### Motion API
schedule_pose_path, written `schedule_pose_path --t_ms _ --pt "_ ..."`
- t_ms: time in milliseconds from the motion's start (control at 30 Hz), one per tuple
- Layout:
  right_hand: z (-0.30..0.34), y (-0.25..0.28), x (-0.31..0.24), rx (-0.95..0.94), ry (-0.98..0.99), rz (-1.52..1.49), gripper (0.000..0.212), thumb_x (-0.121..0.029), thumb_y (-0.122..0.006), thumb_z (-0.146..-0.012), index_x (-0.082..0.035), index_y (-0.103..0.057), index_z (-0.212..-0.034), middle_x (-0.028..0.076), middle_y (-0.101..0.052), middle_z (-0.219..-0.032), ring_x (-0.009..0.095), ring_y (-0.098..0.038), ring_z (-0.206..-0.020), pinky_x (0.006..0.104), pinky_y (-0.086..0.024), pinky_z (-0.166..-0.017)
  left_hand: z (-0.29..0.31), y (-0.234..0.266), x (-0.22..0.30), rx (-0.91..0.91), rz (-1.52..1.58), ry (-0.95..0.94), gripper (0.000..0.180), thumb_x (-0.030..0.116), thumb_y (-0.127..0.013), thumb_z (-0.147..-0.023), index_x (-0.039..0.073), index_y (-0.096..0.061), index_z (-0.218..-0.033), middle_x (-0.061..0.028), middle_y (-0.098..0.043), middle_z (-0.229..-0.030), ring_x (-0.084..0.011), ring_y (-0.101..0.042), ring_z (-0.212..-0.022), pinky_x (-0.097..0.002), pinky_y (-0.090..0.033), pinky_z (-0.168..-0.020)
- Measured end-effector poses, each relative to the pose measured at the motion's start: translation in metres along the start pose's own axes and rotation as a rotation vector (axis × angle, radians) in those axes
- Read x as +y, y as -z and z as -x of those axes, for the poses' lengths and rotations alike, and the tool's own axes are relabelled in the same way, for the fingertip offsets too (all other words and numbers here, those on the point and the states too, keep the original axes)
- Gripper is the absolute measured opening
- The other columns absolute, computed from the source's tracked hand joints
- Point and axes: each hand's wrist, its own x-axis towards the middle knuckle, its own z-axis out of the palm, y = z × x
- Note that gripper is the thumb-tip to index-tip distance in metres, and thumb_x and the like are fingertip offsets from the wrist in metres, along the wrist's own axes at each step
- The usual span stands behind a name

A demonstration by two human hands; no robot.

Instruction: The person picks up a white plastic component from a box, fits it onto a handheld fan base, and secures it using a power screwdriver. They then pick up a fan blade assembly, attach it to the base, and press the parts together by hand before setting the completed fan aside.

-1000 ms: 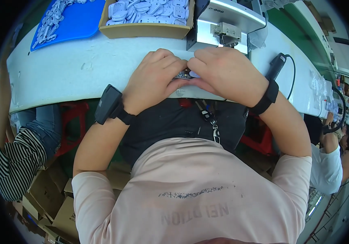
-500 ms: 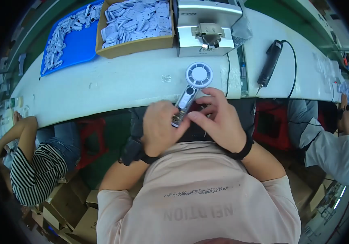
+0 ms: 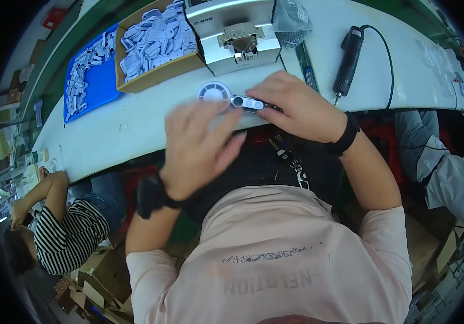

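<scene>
A small white handheld fan [image 3: 214, 90] lies sideways over the table's near edge, its round head to the left. The handle's inside shows, with a dark round part and a white piece in it. My right hand [image 3: 299, 110] grips the far right end of that handle between thumb and fingers. My left hand [image 3: 191, 148] is just in front of the fan head, fingers spread and somewhat smeared by motion. It covers the lower part of the head; whether it touches the fan I cannot tell.
Behind the fan stands a silver machine [image 3: 215, 29] with a metal fixture. To its left are a cardboard box [image 3: 159, 74] of white plastic parts and a blue tray [image 3: 99, 100] with small parts. A corded electric screwdriver [image 3: 349, 62] lies at right. Other people sit on both sides.
The fan has turned from upright-slanting to sideways and moved left and farther onto the table. My left hand has let go of the handle and opened; my right hand moved up with the handle.
</scene>
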Motion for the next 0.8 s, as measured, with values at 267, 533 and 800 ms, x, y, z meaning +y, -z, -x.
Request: schedule_pose_path --t_ms 267,533,800 --pt "0.007 -0.012 -0.017 0.187 -0.101 -0.065 0.023 -0.012 -0.079 -0.088 -0.003 -0.072 -0.108 0.009 -0.067 -0.102 0.03 -0.066 -0.096 0.0393 -0.054 -0.087 -0.044 -0.012 -0.049 -0.333 0.218 -0.021 0.033 0.016 -0.083 -0.084 0.006 -0.074 -0.115 -0.0113 -0.071 -0.119 -0.0326 -0.066 -0.112 -0.0438 -0.053 -0.099" --pt "0.001 -0.004 -0.03 0.084 -0.103 0.186 0.021 -0.009 -0.08 -0.082 -0.004 -0.073 -0.101 0.006 -0.065 -0.096 0.025 -0.063 -0.088 0.0388 -0.054 -0.078 -0.043 -0.026 -0.055 -0.228 0.219 -0.134 0.032 0.01 -0.083 -0.08 0.003 -0.072 -0.109 -0.0106 -0.071 -0.111 -0.0322 -0.068 -0.105 -0.0439 -0.056 -0.095" --pt "0.005 -0.02 -0.032 0.207 -0.155 0.147 0.016 -0.008 -0.079 -0.082 -0.003 -0.071 -0.095 0.006 -0.065 -0.094 0.025 -0.064 -0.089 0.0355 -0.054 -0.077 -0.038 -0.032 -0.057 -0.139 0.192 -0.209 0.032 0.007 -0.083 -0.078 0.002 -0.071 -0.107 -0.01 -0.07 -0.107 -0.0307 -0.067 -0.102 -0.0448 -0.056 -0.092"
